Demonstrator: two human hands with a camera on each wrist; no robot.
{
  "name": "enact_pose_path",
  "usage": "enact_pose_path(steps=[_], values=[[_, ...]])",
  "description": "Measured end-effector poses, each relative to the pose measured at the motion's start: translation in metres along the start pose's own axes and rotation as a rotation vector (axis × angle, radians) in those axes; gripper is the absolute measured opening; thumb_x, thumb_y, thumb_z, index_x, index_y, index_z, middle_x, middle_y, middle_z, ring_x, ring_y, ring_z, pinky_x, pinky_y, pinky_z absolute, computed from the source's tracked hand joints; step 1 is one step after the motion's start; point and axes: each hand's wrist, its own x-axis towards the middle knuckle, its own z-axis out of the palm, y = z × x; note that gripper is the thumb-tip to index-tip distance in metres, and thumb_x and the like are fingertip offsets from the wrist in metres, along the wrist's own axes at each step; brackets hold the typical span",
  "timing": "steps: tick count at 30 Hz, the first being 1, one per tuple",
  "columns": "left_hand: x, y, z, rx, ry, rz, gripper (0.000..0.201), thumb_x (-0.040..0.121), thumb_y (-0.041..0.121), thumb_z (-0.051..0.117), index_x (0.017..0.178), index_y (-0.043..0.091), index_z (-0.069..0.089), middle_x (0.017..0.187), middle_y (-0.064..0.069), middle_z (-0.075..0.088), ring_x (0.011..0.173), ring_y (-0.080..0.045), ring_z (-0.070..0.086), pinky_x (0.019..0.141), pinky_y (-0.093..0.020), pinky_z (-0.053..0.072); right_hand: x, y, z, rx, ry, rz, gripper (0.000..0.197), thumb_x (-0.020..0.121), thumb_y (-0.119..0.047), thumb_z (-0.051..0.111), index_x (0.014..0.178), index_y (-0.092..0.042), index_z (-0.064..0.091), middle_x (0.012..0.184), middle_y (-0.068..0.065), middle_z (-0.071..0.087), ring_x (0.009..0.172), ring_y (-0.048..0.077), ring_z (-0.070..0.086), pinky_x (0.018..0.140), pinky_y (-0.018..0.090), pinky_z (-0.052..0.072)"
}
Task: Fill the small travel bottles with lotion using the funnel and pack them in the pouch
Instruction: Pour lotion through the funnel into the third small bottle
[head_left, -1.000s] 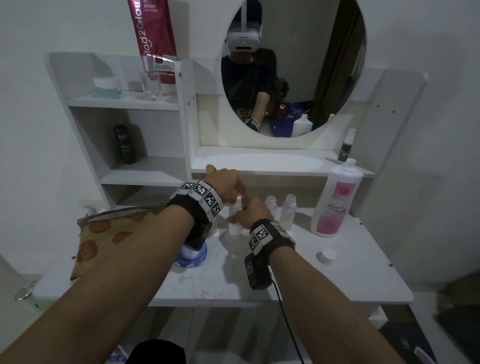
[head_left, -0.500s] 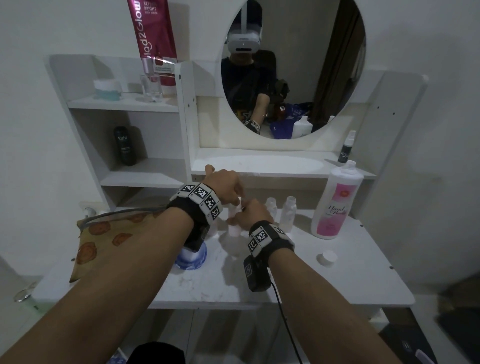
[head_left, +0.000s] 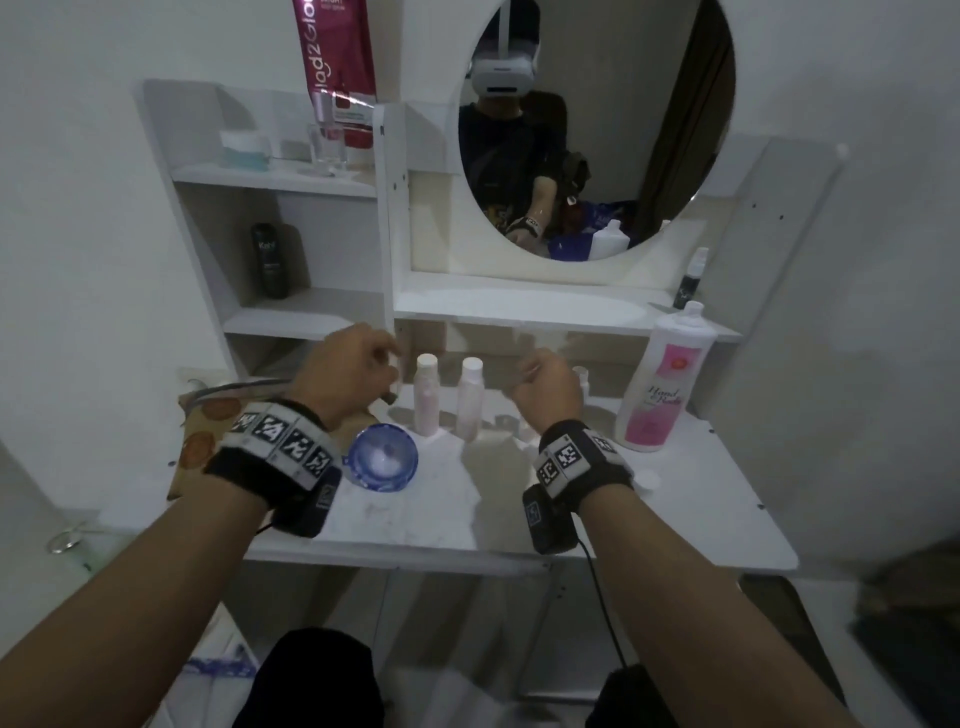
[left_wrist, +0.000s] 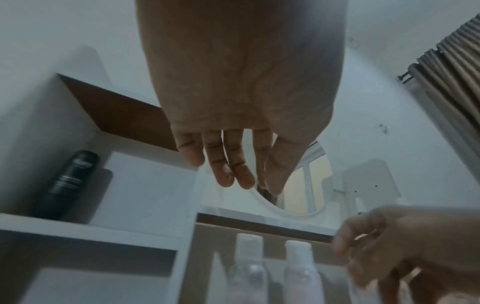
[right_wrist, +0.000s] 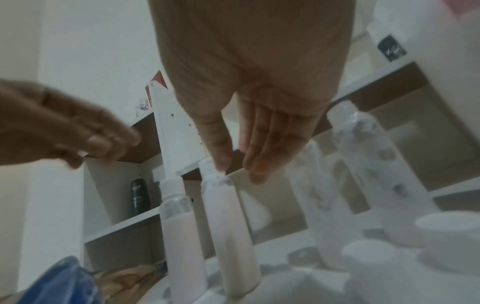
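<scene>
Two small travel bottles (head_left: 427, 395) (head_left: 470, 397) stand capped on the white table (head_left: 701, 509), each filled with pale pink lotion. In the right wrist view the pair (right_wrist: 179, 226) (right_wrist: 228, 216) stands just below my right hand (right_wrist: 236, 168), whose fingers are straight and hold nothing. My left hand (head_left: 382, 364) hovers left of the bottles, relaxed and empty, as the left wrist view (left_wrist: 241, 181) confirms. My right hand (head_left: 524, 371) hovers to their right. The blue funnel (head_left: 383, 462) lies on the table by my left wrist. The brown patterned pouch (head_left: 200, 441) lies at far left.
A large pink-labelled lotion bottle (head_left: 662, 384) stands at the right, with a loose white cap (head_left: 647, 477) in front of it. Clear small bottles (right_wrist: 376, 164) and more caps (right_wrist: 446, 224) sit behind my right hand. Shelves and a round mirror (head_left: 597, 130) rise behind.
Both hands were together on one small bottle at the table's middle. They have let go and moved apart, left hand leftward and right hand rightward; the bottle now stands capped beside the other.
</scene>
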Motion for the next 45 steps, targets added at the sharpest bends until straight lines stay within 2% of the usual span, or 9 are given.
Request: enact_pose_path(steps=[6, 15, 20, 25, 27, 30, 36, 41, 45], values=[[-0.051, -0.027, 0.000, 0.166, -0.181, -0.085, 0.007, 0.083, 0.030, 0.062, 0.078, 0.034, 0.066, 0.076, 0.011, 0.064, 0.067, -0.013, 0.054, 0.065, -0.026, 0.039, -0.006, 0.013, -0.005, -0.137, 0.095, 0.068, 0.033, 0.088, -0.021, 0.065, 0.117, -0.010, 0.056, 0.116, 0.013, 0.061, 0.103, 0.033, 0.061, 0.083, 0.034, 0.047], [-0.052, -0.053, 0.043, 0.195, -0.318, -0.163, 0.029, 0.078, 0.022, 0.063, 0.057, 0.023, 0.043, 0.066, 0.002, 0.048, 0.067, -0.021, 0.050, 0.058, -0.028, 0.032, 0.006, 0.015, 0.007, -0.114, 0.006, 0.196, 0.028, 0.078, -0.037, 0.071, 0.083, -0.019, 0.050, 0.095, 0.006, 0.065, 0.075, 0.030, 0.069, 0.074, 0.037, 0.057], [-0.055, -0.056, 0.044, 0.153, -0.379, -0.160, 0.017, 0.078, 0.032, 0.068, 0.067, 0.021, 0.065, 0.073, 0.001, 0.063, 0.071, -0.019, 0.060, 0.062, -0.027, 0.041, 0.008, 0.015, 0.009, -0.100, -0.066, 0.224, 0.021, 0.080, -0.035, 0.065, 0.073, -0.018, 0.054, 0.077, 0.004, 0.065, 0.080, 0.028, 0.068, 0.080, 0.038, 0.055], [-0.065, -0.061, 0.049, 0.024, -0.476, -0.176, 0.021, 0.078, 0.033, 0.065, 0.063, 0.022, 0.057, 0.066, 0.001, 0.061, 0.065, -0.015, 0.053, 0.060, -0.027, 0.036, 0.008, 0.017, 0.009, -0.137, -0.121, 0.156, 0.031, 0.077, -0.037, 0.063, 0.102, -0.017, 0.063, 0.096, 0.005, 0.065, 0.089, 0.027, 0.063, 0.078, 0.034, 0.049], [-0.069, -0.059, 0.048, -0.083, -0.459, -0.155, 0.007, 0.078, 0.035, 0.065, 0.073, 0.030, 0.063, 0.075, 0.005, 0.066, 0.073, -0.012, 0.057, 0.068, -0.028, 0.042, 0.008, 0.016, 0.009, -0.131, -0.140, 0.148, 0.033, 0.078, -0.038, 0.065, 0.106, -0.021, 0.061, 0.098, 0.004, 0.065, 0.090, 0.028, 0.065, 0.082, 0.037, 0.052], [-0.074, -0.060, 0.043, -0.197, -0.452, -0.162, 0.022, 0.074, 0.044, 0.063, 0.084, 0.027, 0.072, 0.086, 0.008, 0.070, 0.084, -0.012, 0.061, 0.081, -0.030, 0.044, 0.007, 0.014, 0.006, -0.132, -0.180, 0.141, 0.036, 0.076, -0.039, 0.066, 0.107, -0.022, 0.061, 0.098, 0.006, 0.067, 0.088, 0.029, 0.068, 0.085, 0.043, 0.055], [-0.081, -0.059, 0.026, -0.367, -0.445, -0.110, 0.013, 0.087, 0.013, 0.065, 0.083, 0.024, 0.072, 0.077, 0.006, 0.070, 0.077, -0.013, 0.062, 0.078, -0.030, 0.047, 0.005, 0.011, 0.002, -0.125, -0.215, 0.134, 0.037, 0.080, -0.035, 0.067, 0.113, -0.019, 0.062, 0.100, 0.007, 0.067, 0.089, 0.029, 0.068, 0.087, 0.045, 0.055], [-0.050, -0.001, -0.004, -0.524, -0.417, -0.028, 0.010, 0.088, 0.011, 0.064, 0.081, 0.016, 0.069, 0.070, 0.006, 0.065, 0.064, -0.004, 0.058, 0.056, -0.013, 0.041, 0.003, 0.013, 0.005, -0.123, -0.211, 0.138, 0.053, 0.078, -0.039, 0.068, 0.128, -0.025, 0.059, 0.108, 0.006, 0.070, 0.092, 0.028, 0.069, 0.087, 0.045, 0.056], [-0.006, 0.046, -0.010, -0.653, -0.431, -0.071, 0.008, 0.074, 0.019, 0.061, 0.077, 0.018, 0.068, 0.072, 0.002, 0.068, 0.068, -0.011, 0.059, 0.052, -0.022, 0.036, 0.006, 0.018, 0.006, -0.104, -0.210, 0.160, 0.050, 0.075, -0.039, 0.071, 0.122, -0.023, 0.064, 0.095, 0.005, 0.072, 0.086, 0.028, 0.070, 0.082, 0.046, 0.058]])
